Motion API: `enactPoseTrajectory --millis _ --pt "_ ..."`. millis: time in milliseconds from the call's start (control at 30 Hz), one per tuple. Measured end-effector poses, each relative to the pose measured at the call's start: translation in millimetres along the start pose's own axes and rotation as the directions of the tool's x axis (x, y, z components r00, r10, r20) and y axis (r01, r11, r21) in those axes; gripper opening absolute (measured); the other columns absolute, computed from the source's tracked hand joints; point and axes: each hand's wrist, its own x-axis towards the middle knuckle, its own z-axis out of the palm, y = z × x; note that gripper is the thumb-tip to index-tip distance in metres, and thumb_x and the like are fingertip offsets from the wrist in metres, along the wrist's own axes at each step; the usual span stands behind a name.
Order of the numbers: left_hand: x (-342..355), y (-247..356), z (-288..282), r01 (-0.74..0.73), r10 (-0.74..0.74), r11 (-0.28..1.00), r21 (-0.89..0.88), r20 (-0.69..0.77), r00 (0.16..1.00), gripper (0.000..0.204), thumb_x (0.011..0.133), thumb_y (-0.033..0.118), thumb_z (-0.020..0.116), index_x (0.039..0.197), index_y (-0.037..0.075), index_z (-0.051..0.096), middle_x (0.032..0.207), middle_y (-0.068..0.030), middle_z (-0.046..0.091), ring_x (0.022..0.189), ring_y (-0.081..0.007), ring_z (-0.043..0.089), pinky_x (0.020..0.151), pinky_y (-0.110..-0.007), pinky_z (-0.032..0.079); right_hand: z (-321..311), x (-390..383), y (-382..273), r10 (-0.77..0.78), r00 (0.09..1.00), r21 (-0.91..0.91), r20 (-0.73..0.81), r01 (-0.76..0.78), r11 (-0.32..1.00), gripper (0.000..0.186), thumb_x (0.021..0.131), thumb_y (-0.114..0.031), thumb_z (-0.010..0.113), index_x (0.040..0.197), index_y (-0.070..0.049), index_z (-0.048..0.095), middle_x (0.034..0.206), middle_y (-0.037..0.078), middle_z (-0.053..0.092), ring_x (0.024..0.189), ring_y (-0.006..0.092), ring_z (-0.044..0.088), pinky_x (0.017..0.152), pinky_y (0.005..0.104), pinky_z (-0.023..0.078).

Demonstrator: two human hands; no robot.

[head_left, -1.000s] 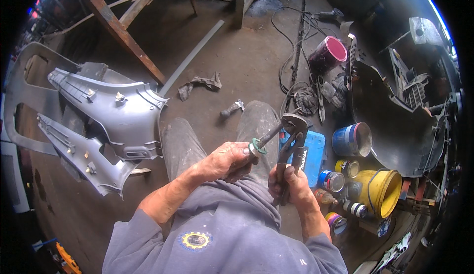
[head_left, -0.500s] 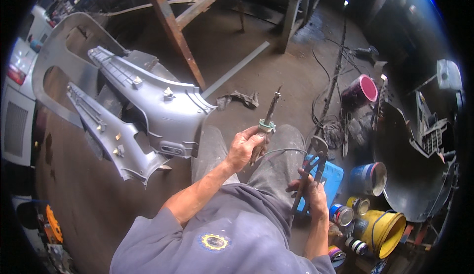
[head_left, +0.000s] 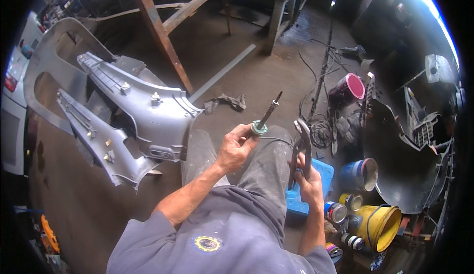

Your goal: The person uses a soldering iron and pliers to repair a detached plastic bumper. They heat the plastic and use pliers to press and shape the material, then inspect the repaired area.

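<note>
My left hand (head_left: 233, 148) is closed round the handle of a soldering iron (head_left: 267, 115) with a pale green collar. Its dark metal shaft points up and away to the right, over my knees. A thin dark cord (head_left: 276, 139) runs right from near that hand across my thigh. In my right hand (head_left: 309, 182), long-handled dark metal pliers (head_left: 305, 145) stand nearly upright, jaws on top, beside my right knee. The jaws are apart from the iron. Below the pliers, a blue plastic stool or box (head_left: 322, 173) is partly hidden by my right hand.
Silver-grey plastic trim panels (head_left: 163, 116) lie on the floor at left, near a rusty metal frame (head_left: 160, 32). At right are a pink-lined bucket (head_left: 340, 92), a blue can (head_left: 351, 174), a yellow bucket (head_left: 368, 224), small paint tins (head_left: 335, 212) and a large dark bumper (head_left: 402, 175).
My right hand has lifted the pliers up and turned them, bringing the jaws closer to the soldering iron. The iron now tilts more to the right. The whole view has shifted slightly.
</note>
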Motion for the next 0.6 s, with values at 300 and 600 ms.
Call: enactPoseTrajectory --millis 300,600 --pt "-6.2 6.0 7.9 -0.026 0.028 0.999 -0.026 0.065 0.997 0.027 0.093 0.012 0.066 0.119 0.005 0.067 0.108 -0.0035 0.063 0.097 -0.0122 0.06 0.082 -0.028 0.048 -13.6 41.7 -30.9 -0.217 0.973 -0.343 -0.072 0.18 0.922 0.062 0.089 -0.031 0.072 0.139 -0.003 0.051 0.127 0.019 0.063 0.119 0.0246 0.061 0.098 0.0341 0.046" --pt "-9.8 9.9 6.1 0.017 -0.012 0.999 -0.047 0.089 0.996 0.028 0.093 0.017 0.066 0.119 0.005 0.065 0.108 -0.004 0.069 0.102 -0.0126 0.061 0.092 -0.031 0.047 -14.8 43.4 -34.8 -0.211 0.976 -0.453 -0.048 0.166 0.876 0.058 0.087 -0.027 0.074 0.136 -0.005 0.054 0.13 0.018 0.061 0.119 0.0288 0.061 0.099 0.0363 0.047"
